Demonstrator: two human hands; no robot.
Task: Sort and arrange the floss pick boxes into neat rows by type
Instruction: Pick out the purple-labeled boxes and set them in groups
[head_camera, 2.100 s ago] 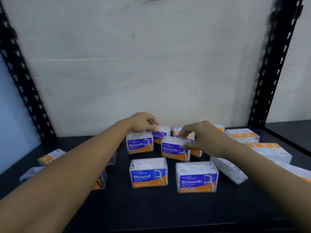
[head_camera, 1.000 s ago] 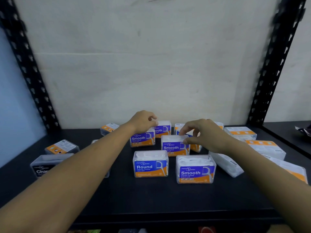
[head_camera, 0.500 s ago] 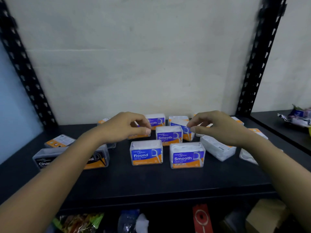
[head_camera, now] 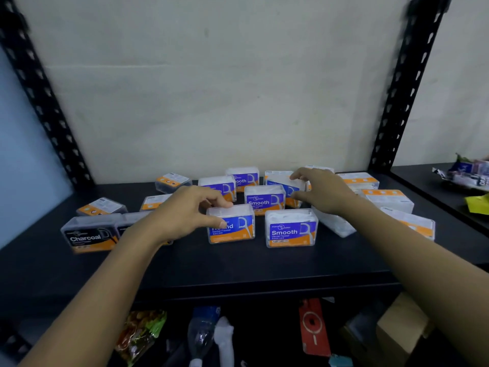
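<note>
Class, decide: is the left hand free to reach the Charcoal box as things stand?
Probably yes: the Charcoal box stands unblocked at the shelf front, beside the left hand, which only needs to leave the Round box.

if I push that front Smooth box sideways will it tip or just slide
The front Smooth box will probably slide: it sits flat on its wide base on the smooth dark shelf. It looks like rigid clear plastic, so it should keep its shape. Filled with small picks, it is likely light and could skid further than intended.

Black shelf (head_camera: 238,263): upright Smooth boxes (head_camera: 291,229), Round box (head_camera: 231,225) centre; Charcoal box (head_camera: 88,235) left; flat boxes (head_camera: 387,200) right.
</note>
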